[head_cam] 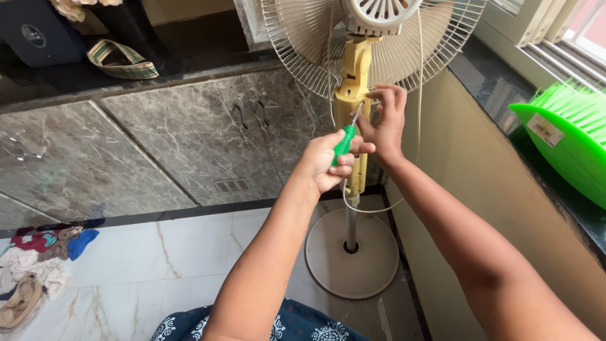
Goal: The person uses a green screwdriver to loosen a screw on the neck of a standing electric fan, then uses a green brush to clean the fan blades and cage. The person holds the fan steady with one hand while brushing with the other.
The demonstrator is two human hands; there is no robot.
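Observation:
A pedestal fan (355,82) stands in the corner, with a white wire cage, a yellow neck and a round white base (328,262). My left hand (326,163) is closed around the green handle of a screwdriver (344,142). Its metal shaft points up at the yellow neck. My right hand (385,120) rests against the right side of the neck, fingers pinched close to the screwdriver's tip. A white cord (418,95) loops down from the fan head behind my right wrist.
Marble-pattern cabinet doors (189,139) run along the back under a dark counter. A green plastic dustpan with brush (568,126) lies on the right ledge by the window. A heap of clothes (38,265) sits on the white floor at left.

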